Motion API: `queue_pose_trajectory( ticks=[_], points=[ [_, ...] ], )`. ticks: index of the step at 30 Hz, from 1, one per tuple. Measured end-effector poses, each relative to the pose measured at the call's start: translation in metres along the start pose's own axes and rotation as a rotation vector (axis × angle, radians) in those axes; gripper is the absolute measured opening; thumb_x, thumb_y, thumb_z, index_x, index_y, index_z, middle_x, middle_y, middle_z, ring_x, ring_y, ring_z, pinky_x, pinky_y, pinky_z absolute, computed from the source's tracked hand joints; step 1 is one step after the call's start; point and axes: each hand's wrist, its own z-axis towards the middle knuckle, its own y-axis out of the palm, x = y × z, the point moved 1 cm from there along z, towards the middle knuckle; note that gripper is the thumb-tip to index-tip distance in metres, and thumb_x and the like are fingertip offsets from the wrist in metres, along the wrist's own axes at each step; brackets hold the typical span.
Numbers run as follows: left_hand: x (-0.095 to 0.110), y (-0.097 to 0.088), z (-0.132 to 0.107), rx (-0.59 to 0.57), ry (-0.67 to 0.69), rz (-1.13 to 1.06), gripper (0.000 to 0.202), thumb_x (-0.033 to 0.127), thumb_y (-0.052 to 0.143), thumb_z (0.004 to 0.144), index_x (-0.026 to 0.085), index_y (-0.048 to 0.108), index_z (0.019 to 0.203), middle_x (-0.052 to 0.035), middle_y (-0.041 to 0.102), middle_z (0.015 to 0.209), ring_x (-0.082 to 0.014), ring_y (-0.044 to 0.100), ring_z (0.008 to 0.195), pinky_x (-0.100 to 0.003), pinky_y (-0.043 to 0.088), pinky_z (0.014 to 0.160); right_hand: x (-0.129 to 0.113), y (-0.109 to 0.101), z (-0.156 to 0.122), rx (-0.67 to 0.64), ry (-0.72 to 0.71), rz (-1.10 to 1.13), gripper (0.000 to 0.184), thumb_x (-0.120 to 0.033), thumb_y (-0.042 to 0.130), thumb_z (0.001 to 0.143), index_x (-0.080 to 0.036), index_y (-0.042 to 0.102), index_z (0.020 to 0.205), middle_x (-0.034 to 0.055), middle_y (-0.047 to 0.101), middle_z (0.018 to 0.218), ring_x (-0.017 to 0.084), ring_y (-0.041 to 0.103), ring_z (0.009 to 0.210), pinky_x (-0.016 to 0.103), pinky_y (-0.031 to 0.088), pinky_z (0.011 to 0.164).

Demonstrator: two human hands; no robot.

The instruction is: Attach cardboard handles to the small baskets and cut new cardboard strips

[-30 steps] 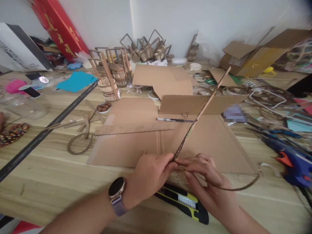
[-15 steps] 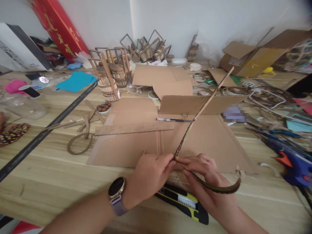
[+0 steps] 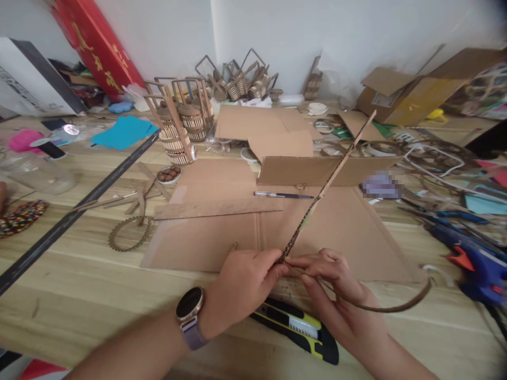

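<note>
My left hand (image 3: 249, 285), with a watch (image 3: 190, 309) on the wrist, pinches a long narrow cardboard strip (image 3: 336, 170) between thumb and fingers. From there the strip slants up to the far right, its corrugated edge showing. Close beside it, my right hand (image 3: 340, 293) pinches the same strip, or a thin layer peeling from it; which one I cannot tell. A thin curved tail (image 3: 400, 307) runs out past the right hand. Under the hands lies a yellow and black utility knife (image 3: 295, 327), partly covered by the right hand.
A flattened cardboard sheet (image 3: 206, 243) lies ahead, bearing a pen (image 3: 283, 195). At right is a blue glue gun (image 3: 481, 274). Small slatted baskets (image 3: 174, 145) stand at the back left, near a bowl of brown beads (image 3: 169, 174). A toothed cardboard ring (image 3: 130, 233) rests at left.
The curved tail beyond my right hand has swung out to the right and straightened somewhat. Both hands stay nearly in place, and the strip's far end has shifted slightly left.
</note>
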Motion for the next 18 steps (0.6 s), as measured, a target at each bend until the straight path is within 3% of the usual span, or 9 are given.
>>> queue_pose_trajectory(
  ticks=[8,18],
  points=[
    [-0.0018,0.0011,0.0002,0.032,0.024,-0.002,0.018,0.025,0.048,0.097,0.018,0.065,0.097,-0.0048,0.075,0.083,-0.0211,0.071,0.071,-0.027,0.049,0.062,0.0001,0.0028,-0.0007,0.028,-0.024,-0.048,0.011,-0.018,0.059,0.09,-0.025,0.055,0.097,0.0041,0.075,0.094,0.019,0.071,0.085,0.037,0.048,0.076],
    [-0.0002,0.0007,0.0006,-0.021,0.029,-0.037,0.021,0.023,0.044,0.098,0.016,0.064,0.099,-0.0058,0.075,0.082,-0.0216,0.071,0.073,-0.029,0.051,0.064,-0.0007,0.0003,-0.0007,0.027,-0.001,-0.049,0.019,-0.007,0.052,0.089,-0.024,0.053,0.097,0.0034,0.075,0.093,0.017,0.069,0.079,0.034,0.048,0.075]
  ],
)
